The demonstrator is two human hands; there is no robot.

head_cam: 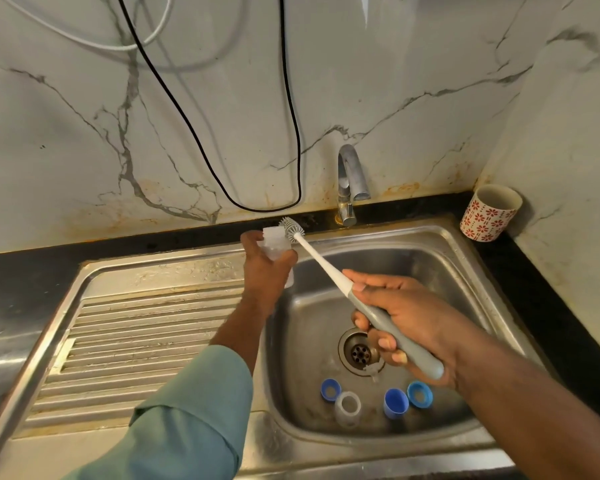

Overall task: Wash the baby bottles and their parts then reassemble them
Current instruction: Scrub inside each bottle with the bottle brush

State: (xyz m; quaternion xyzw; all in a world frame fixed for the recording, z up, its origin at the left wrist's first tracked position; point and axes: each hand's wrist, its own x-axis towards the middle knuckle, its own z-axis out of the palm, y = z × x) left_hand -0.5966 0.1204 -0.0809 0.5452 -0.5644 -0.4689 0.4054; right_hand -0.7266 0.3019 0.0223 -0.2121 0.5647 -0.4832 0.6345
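Scrubbing step: left hand [266,268] fingers grip the bottle [274,244]; right hand [404,323] fingers grip the brush [329,268], whose head sits beside the mouth and needs inserting.

No writing to read anywhere; the cup [488,213] carries only a red flower pattern, no words or numbers
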